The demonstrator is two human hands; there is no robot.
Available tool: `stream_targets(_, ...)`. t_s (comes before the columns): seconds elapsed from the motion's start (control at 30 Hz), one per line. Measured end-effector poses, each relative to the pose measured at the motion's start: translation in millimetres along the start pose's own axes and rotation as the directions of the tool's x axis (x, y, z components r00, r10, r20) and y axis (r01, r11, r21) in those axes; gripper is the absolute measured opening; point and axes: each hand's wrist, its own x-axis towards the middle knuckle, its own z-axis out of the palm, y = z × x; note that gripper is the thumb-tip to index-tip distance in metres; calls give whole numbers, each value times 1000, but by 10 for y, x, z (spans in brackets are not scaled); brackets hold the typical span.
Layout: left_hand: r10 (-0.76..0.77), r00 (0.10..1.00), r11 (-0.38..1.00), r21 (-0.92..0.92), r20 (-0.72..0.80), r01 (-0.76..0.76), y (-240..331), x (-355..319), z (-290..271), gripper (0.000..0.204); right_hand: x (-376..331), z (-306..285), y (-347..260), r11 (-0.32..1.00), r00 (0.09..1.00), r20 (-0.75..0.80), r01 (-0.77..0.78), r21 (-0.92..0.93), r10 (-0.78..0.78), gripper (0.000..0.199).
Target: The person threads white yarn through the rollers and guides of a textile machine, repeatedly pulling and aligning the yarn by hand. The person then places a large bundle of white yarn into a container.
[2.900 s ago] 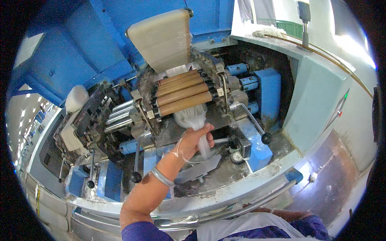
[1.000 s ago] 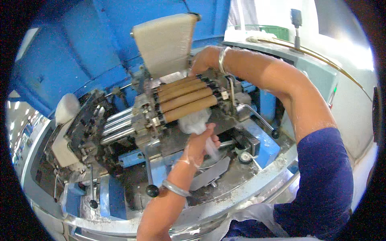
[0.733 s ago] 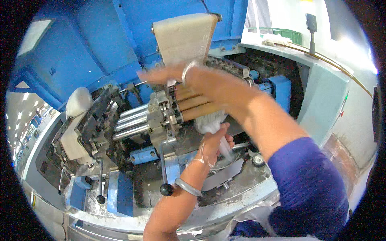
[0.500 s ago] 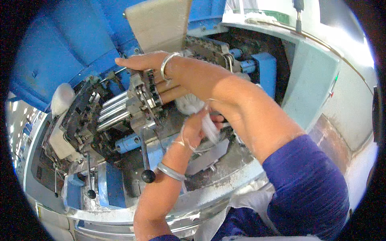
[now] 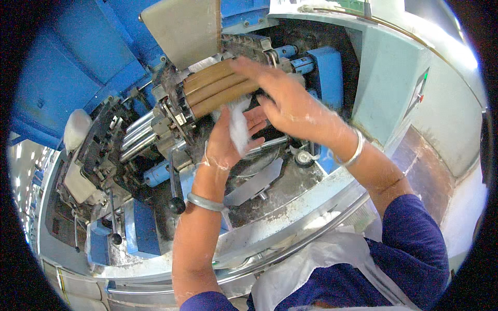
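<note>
My left hand [image 5: 227,139] is palm up below the brown rollers [image 5: 220,88], its fingers apart. A tuft of loose white fibre [image 5: 238,129] lies along that palm, between thumb and fingers. Above and to the right, my right hand [image 5: 290,101] has its fingers stretched out and slightly blurred. Its fingertips are at the right end of the rollers, though whether they touch is unclear. No object shows in it. More white fibre hangs under the rollers, partly behind my left hand.
A raised beige flap [image 5: 187,33] stands behind the rollers. Bare metal rollers [image 5: 137,137] lie to the left. Close to my left forearm is a black-knobbed lever [image 5: 177,205]. A blue block [image 5: 327,78] sits at the right, and a pale metal rim [image 5: 290,223] runs along the front.
My right arm has swung back to the right, from across the rollers, uncovering them. The left hand has moved slightly left and up, with white fibre still in it. The whole view has shifted.
</note>
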Motion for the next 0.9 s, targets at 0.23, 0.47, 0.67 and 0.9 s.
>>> stream_targets(0.23,102,993,977,-183,-63,-112,-27,-7,101,72,-528,529,-50,992,997,71,48,-121,-39,53)
stream_targets(0.47,274,845,961,159,-459,-226,-158,-407,479,70,-212,652,129,669,885,-143,-219,710,442,28)
stream_targets(0.67,840,497,531,520,-218,-669,225,12,543,80,-57,903,-250,296,920,216,-317,901,328,55)
stream_targets(0.9,715,679,698,224,-170,-680,177,122,561,82,345,1010,-221,836,926,-45,-317,448,375,63)
